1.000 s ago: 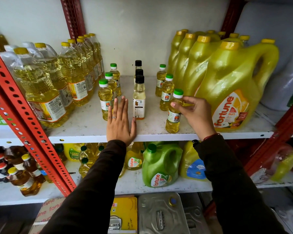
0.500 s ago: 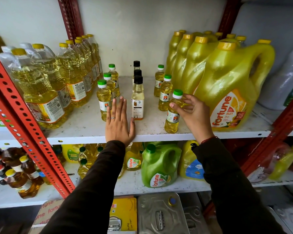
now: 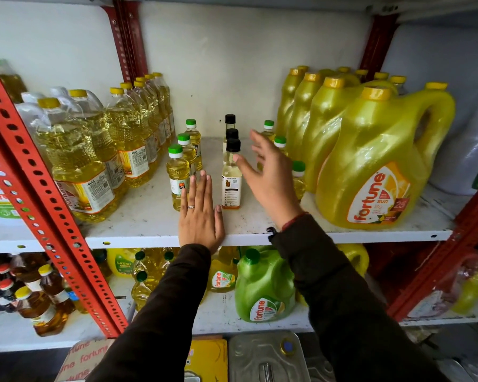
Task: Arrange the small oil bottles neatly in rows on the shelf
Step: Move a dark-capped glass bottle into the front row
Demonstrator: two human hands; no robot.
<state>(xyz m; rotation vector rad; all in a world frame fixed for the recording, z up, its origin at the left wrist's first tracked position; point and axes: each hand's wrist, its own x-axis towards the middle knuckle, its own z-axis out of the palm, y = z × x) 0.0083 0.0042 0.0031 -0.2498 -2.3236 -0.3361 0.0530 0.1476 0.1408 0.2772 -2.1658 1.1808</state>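
Observation:
Small oil bottles stand in three rows running front to back on the white shelf. The left row has green caps, the middle row has black caps, and the right green-capped row is partly hidden behind my right hand. My left hand lies flat on the shelf's front edge, fingers together, between the left and middle rows. Raised above the shelf, my right hand has its fingers spread and holds nothing, between the middle and right rows.
Large clear oil bottles crowd the shelf's left side and big yellow jugs fill the right. Red slotted uprights frame the rack. More bottles and a green jug sit on the shelf below.
My right hand let go of the front right green-capped bottle and swung up and left, fingers spreading. My left hand stayed flat on the shelf edge.

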